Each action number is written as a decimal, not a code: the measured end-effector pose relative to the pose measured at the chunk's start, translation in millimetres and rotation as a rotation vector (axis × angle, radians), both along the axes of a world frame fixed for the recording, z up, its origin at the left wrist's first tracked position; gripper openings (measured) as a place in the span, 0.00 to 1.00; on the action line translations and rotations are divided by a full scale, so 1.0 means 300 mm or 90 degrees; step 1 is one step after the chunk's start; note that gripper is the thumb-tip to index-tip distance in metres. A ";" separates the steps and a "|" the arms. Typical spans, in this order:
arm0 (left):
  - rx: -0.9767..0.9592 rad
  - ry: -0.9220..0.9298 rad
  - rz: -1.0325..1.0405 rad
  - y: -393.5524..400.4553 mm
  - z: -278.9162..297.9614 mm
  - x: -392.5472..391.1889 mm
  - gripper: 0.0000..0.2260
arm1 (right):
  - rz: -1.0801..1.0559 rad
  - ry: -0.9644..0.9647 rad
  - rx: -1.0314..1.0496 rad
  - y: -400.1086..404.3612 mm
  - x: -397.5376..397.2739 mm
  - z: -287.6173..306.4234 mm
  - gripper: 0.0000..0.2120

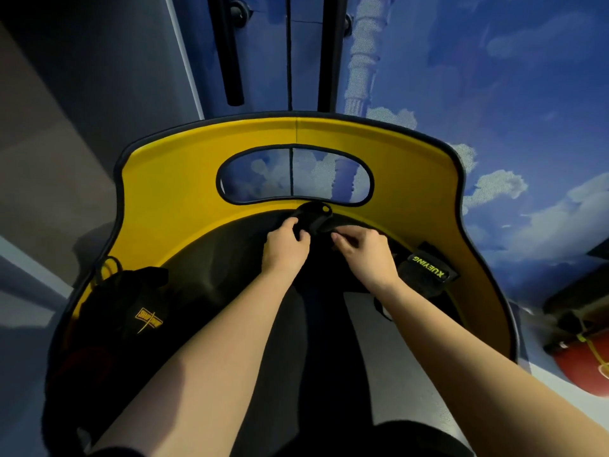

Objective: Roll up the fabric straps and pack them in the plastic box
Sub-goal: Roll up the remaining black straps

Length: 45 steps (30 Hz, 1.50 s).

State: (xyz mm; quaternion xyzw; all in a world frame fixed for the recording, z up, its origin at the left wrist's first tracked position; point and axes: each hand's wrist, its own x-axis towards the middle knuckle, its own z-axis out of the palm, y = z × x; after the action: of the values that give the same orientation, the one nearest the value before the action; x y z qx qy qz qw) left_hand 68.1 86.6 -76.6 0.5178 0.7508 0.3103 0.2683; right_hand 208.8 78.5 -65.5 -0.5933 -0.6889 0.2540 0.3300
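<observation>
Backdrop: blue cloud wall (494,94) behind the yellow curved panel (171,192).
Strap: black strap (311,216) against the panel's foot, long axis unclear.
Grip: my left hand (286,240) and right hand (364,249) both pinch it.

Two bare forearms reach from the near edge toward the far middle of the view. The left hand (286,244) and right hand (368,255) wear no gloves, rings, watch or bracelets. Dark sleeve edges show at the near edge, one at the lower left and another near the lower middle. Dark clothing shows between the arms.
</observation>
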 end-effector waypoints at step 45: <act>0.071 -0.339 0.134 -0.191 0.047 -0.102 0.11 | 0.050 0.337 -0.210 -0.141 -0.135 0.018 0.09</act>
State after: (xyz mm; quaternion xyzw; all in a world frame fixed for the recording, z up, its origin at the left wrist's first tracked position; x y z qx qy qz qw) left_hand 37.7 29.3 -62.4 0.3514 0.6853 0.5023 0.3931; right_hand 168.5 36.3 -60.1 -0.5248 -0.5512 0.5204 0.3871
